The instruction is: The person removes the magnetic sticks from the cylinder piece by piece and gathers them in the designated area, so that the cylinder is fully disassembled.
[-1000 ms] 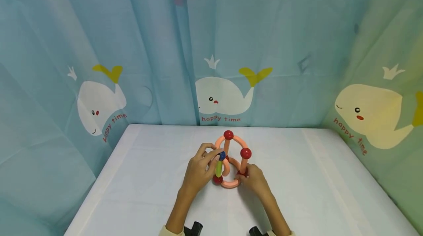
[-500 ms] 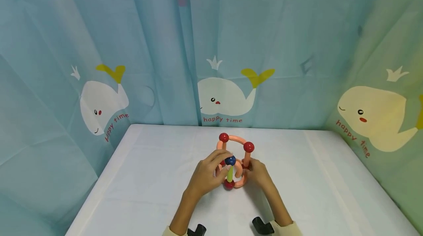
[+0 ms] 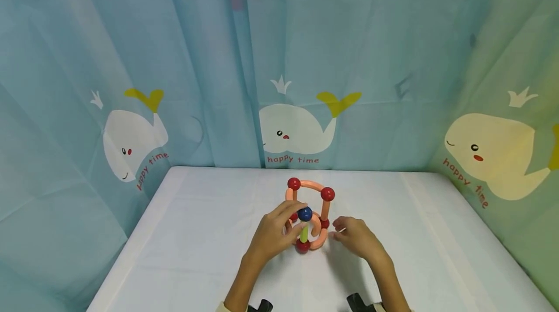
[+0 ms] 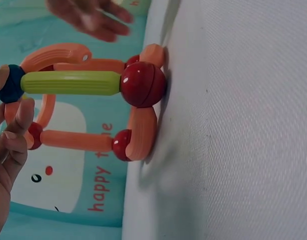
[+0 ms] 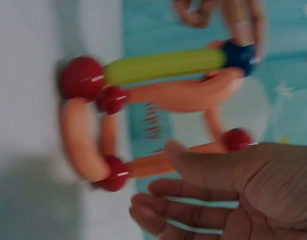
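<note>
A frame of magnetic sticks and balls stands on the white table, with orange curved sticks [image 3: 320, 239], orange straight sticks [image 4: 76, 140] and red balls [image 3: 327, 194]. At its near side a green stick [image 4: 71, 82] rises upright from a red ball [image 4: 142, 84] and carries a blue ball [image 3: 304, 213] on top. My left hand [image 3: 272, 232] pinches that blue ball between thumb and fingers; part of the frame is hidden behind this hand. To the right of the frame, my right hand [image 3: 358, 239] hangs apart from it, fingers loosely bent and holding nothing.
The white tabletop [image 3: 196, 234] meets a blue curtain [image 3: 209, 59] printed with whales at the back and sides. Black wrist-camera mounts [image 3: 360, 302] sit by both sleeves.
The frame has turned a little and its green stick with the blue ball has shifted right. My right hand has let go of the lower right side and drawn away rightward. My left hand keeps its pinch.
</note>
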`<state>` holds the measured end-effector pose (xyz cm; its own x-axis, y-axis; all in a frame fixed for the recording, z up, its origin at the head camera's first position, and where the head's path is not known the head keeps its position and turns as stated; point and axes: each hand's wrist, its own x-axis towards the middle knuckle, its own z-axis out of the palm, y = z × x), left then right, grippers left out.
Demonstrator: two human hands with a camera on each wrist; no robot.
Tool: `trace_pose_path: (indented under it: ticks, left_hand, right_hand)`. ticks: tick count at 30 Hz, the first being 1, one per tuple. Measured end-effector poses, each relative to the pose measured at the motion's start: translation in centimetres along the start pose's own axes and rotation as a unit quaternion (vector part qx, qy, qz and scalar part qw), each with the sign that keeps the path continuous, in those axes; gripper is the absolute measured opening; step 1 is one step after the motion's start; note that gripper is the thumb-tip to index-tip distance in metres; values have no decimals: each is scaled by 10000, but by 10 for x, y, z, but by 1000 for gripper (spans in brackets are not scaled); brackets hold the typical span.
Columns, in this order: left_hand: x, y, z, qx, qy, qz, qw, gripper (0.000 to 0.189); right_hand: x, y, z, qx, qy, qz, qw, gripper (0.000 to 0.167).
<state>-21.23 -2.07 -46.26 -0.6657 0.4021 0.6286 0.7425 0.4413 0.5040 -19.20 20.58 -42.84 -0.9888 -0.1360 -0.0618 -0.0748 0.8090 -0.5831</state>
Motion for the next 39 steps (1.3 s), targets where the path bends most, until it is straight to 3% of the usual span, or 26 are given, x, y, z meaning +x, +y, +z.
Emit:
trace_pose_path:
  ticks: [6,13,17,25,39]
  left_hand:
    - [1,-1,1,96,117,139,9998,40]
    - [3,-1,1,126,99,225,9996,45]
    - [2,-1,4,208,33,231,9995,48]
    - [-1,-1,4,156,59,248,9996,47]
    - [-2,1,5,216,88,154,9996,38]
  right_hand:
    - [-14,-18,-12,477,150,-771,9958,31]
    - [-7,-25,2,708,781,-1651,9806,36]
    - [0,-21,11,748,991,-1976,9724,31]
    - [4,-16,15,830,1361,-2060,9655,18]
    - [-3,-18,8,710,1445,-2279,9603,10]
